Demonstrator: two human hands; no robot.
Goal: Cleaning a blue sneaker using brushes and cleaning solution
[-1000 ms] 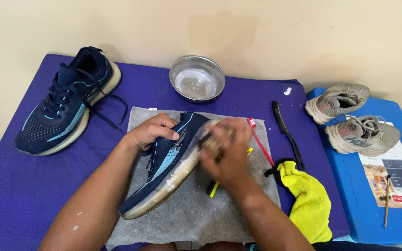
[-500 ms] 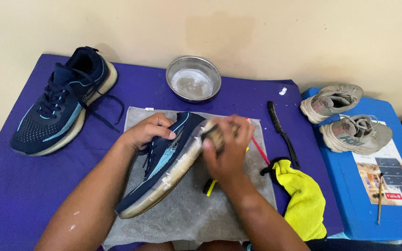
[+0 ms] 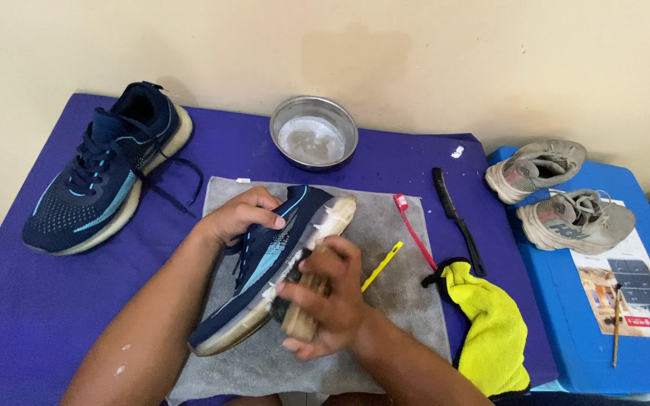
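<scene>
A navy running shoe (image 3: 265,263) with light-blue mesh lies tilted on its side on a grey towel (image 3: 400,301), its pale, foamy sole edge turned up toward me. My left hand (image 3: 241,216) grips its upper near the laces. My right hand (image 3: 326,297) is closed on a wooden-backed scrub brush (image 3: 300,312), pressed against the sole's side near the middle of the shoe. The brush bristles are mostly hidden by my fingers.
The matching navy shoe (image 3: 107,177) sits at the left on the purple table cover (image 3: 24,316). A metal bowl (image 3: 314,140) of soapy water stands at the back. A red toothbrush (image 3: 414,230), yellow stick (image 3: 382,265), black brush (image 3: 457,219) and yellow cloth (image 3: 490,334) lie right. Two grey shoes (image 3: 558,195) rest on a blue box.
My right hand has slid the brush down along the sole, from near the toe end toward the middle of the shoe. My left hand keeps its hold.
</scene>
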